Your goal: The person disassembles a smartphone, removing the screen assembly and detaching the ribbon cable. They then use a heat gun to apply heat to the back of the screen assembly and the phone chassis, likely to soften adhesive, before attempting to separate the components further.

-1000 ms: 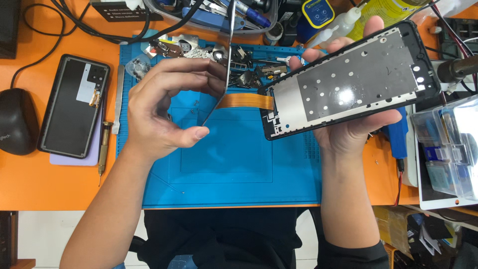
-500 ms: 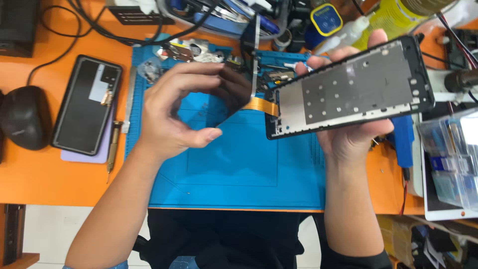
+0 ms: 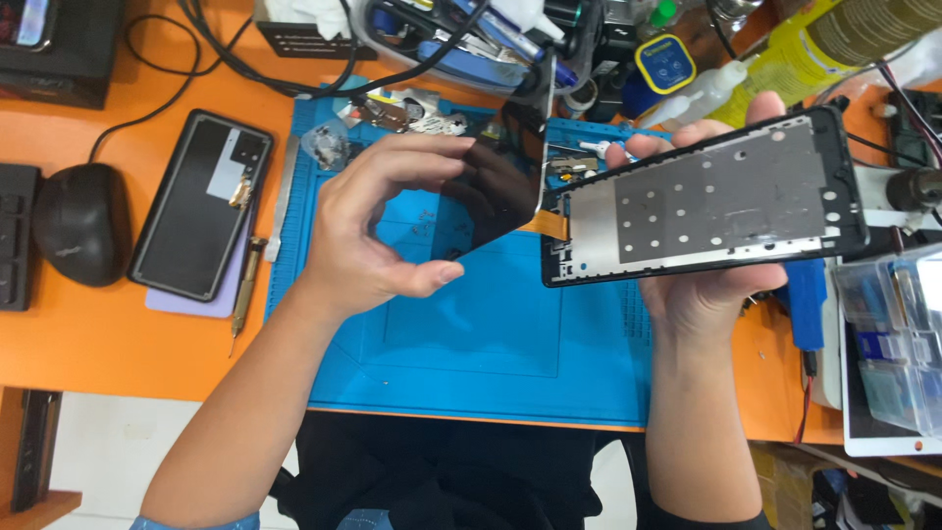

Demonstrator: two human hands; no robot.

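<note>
A phone frame, black-edged with a grey metal plate full of small holes, is held above the blue mat. The right hand clamps it from beneath, fingertips showing over its top edge and the thumb below. From the frame's left end an orange ribbon cable runs to a dark glossy screen panel, which stands tilted up on edge. The left hand is closed on that panel, fingers curved over its top and the thumb pressing near its lower corner.

On the orange table left of the mat lies another phone, back up, black with a pale rectangular sticker near its top; it rests on a lilac sheet. A thin brass-handled tool lies just beside it, and a black mouse sits further left.

Behind the mat stand a round blue tin with a yellow label, a small white dropper bottle and a yellow-green bottle with a brown label. At the right edge is a clear box of blue packets.
</note>
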